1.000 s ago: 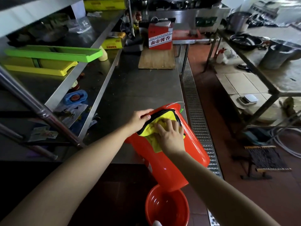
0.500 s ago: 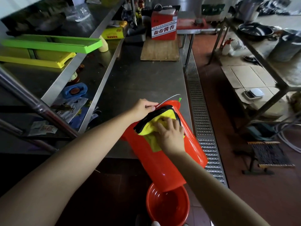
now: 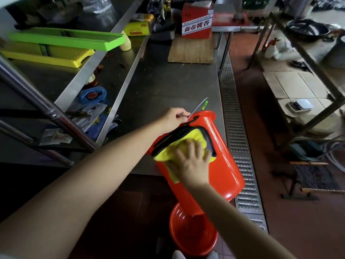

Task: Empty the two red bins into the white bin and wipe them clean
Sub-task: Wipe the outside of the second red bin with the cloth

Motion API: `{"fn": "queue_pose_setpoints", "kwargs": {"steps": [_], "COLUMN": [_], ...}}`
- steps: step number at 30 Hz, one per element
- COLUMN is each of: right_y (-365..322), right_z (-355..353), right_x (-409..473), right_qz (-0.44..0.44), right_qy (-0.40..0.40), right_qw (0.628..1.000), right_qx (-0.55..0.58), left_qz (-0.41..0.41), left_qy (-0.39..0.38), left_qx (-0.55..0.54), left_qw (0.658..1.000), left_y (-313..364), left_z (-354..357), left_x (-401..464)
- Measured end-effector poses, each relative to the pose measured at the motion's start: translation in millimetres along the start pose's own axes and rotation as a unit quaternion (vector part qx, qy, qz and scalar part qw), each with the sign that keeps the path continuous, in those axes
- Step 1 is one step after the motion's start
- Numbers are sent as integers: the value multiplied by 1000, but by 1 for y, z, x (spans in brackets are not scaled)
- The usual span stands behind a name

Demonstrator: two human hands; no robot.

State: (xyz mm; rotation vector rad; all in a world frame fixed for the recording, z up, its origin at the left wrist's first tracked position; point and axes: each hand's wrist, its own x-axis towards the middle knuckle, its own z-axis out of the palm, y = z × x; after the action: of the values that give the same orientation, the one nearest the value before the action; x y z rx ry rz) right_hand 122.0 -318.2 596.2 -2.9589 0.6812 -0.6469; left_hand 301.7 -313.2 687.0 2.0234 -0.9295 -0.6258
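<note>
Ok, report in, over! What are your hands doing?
Left hand grips tilted red bin's rim. Right hand presses yellow cloth on it. Second red bin on floor below. Nothing blocking.

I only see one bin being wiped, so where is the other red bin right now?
In the head view the second red bin sits upright on the floor at bottom centre, directly below the tilted red bin that is being wiped.

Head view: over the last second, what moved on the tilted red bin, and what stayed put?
The right hand slid the yellow cloth a little down the tilted bin, wiping its side. The left hand shifted from the rim by the cloth to pinch the wire handle. The bin still leans over the counter edge, above the second bin on the floor.
</note>
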Motion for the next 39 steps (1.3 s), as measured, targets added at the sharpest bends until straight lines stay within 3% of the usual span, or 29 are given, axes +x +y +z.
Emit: {"fn": "queue_pose_setpoints", "kwargs": {"steps": [3,6,9,12,14,16,19,22,24,26,28,31,33,35,39], "right_y": [-22,7,70,129,133,106,37,-7,3,32,72,126,132,112,38], "right_z": [6,3,-2,-1,0,-6,-5,5,3,-4,-11,-17,-17,-19,-8], "right_x": [-8,7,28,53,55,38,-14,-52,-48,-38,-27,-17,-18,-30,-72], "right_qz": [-50,-41,74,236,275,237,51,-103,-115,-49,81,275,317,282,67], "right_qy": [-7,-5,-26,-82,-93,-51,-1,-6,-10,-16,-15,-36,-45,-18,33], "right_qw": [998,999,990,940,927,954,997,994,993,998,993,939,922,945,997], "right_qx": [-24,15,119,233,239,175,50,-24,-15,22,86,206,217,162,25], "left_qz": [-4,-12,-20,-39,-42,-37,-34,-35,-33,-28,-30,-37,-47,-51,-45], "left_qy": [-18,-30,-30,-39,-33,-21,-24,-28,-30,-31,-26,-22,-20,-18,-28], "left_qx": [-13,-28,-38,-40,-32,-40,-46,-46,-48,-44,-34,-18,-1,-3,-14], "left_qw": [1000,999,999,998,998,998,998,998,998,998,999,999,999,999,998], "left_y": [-3,-9,-15,-19,-16,-14,-11,-8,-6,-5,-4,-2,0,1,0], "left_z": [-4,-7,-8,-9,-6,-2,3,4,5,7,9,11,13,14,13], "left_x": [3,4,4,5,7,12,16,19,20,21,22,24,26,28,27]}}
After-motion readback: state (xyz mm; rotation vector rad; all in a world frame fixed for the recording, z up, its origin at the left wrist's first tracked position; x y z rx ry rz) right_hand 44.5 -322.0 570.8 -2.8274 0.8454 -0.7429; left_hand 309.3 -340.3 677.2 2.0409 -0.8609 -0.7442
